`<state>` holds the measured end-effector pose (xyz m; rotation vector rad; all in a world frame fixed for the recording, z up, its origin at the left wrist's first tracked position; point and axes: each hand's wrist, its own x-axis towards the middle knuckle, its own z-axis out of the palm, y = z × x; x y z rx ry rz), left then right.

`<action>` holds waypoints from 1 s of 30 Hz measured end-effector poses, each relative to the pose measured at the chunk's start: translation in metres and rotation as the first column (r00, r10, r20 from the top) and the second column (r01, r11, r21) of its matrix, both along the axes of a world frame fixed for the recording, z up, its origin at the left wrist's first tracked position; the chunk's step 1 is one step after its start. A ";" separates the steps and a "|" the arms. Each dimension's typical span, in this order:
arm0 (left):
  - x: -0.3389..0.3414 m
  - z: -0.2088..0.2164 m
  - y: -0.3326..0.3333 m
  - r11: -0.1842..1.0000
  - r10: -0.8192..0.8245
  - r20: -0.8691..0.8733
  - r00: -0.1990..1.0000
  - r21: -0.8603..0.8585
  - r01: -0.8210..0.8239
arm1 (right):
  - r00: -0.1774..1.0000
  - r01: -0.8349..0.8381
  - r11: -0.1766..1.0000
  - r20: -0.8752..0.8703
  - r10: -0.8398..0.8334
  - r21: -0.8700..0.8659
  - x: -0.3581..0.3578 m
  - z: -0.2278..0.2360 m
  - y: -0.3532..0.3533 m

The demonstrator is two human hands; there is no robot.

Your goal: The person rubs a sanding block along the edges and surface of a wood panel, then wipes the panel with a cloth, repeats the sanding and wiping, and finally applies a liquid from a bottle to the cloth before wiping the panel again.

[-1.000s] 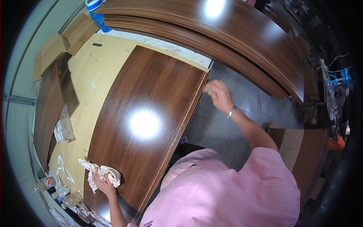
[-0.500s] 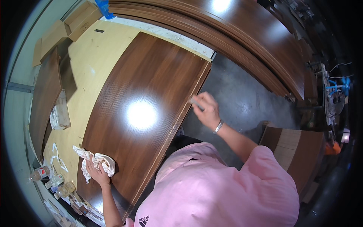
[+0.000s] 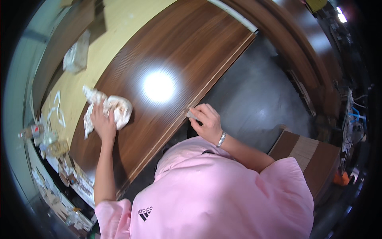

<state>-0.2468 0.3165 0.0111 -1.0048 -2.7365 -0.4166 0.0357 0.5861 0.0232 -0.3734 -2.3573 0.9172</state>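
Note:
A dark brown wood-grain panel [image 3: 191, 51] lies on a pale yellow board, its long bare edge running diagonally past my body. On the panel's left part is a crumpled white cloth [image 3: 120, 108] with reddish-brown marks. My left hand [image 3: 104, 122] rests flat on this cloth, fingers spread. At the panel's near long edge, my right hand [image 3: 207, 119] pinches a small grey block [image 3: 190, 114] between thumb and fingers. The block is at the edge strip; whether it touches is hard to tell.
Several bottles [image 3: 57, 148] stand at the far left beside a white strip [image 3: 57, 109]. A wrapped white block [image 3: 77, 51] lies on the yellow board [image 3: 131, 16]. Stacked brown panels [image 3: 294, 36] are at upper right, a brown carton [image 3: 304, 155] at lower right.
The view has turned and shifted. My right hand has come nearer my body along the panel's edge with the grey block. My left hand stays on the cloth.

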 end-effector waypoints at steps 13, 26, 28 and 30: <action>-0.024 -0.018 -0.201 1.000 0.018 -0.117 0.993 -0.016 -0.020 | 0.976 -0.215 0.973 -0.015 0.217 0.080 -0.010 -0.002 -0.257; -0.015 -0.014 -0.199 0.999 0.044 -0.234 0.971 0.036 -0.036 | 0.715 -0.664 0.681 -0.004 0.699 0.308 -0.032 0.001 -0.441; -0.017 -0.016 -0.201 0.999 0.038 -0.245 0.969 0.022 -0.034 | 0.690 -0.689 0.651 0.015 0.724 0.318 -0.036 0.002 -0.463; -0.019 -0.017 -0.200 0.999 0.036 -0.246 0.969 0.024 -0.031 | 0.672 -0.706 0.627 0.035 0.739 0.329 -0.035 0.003 -0.472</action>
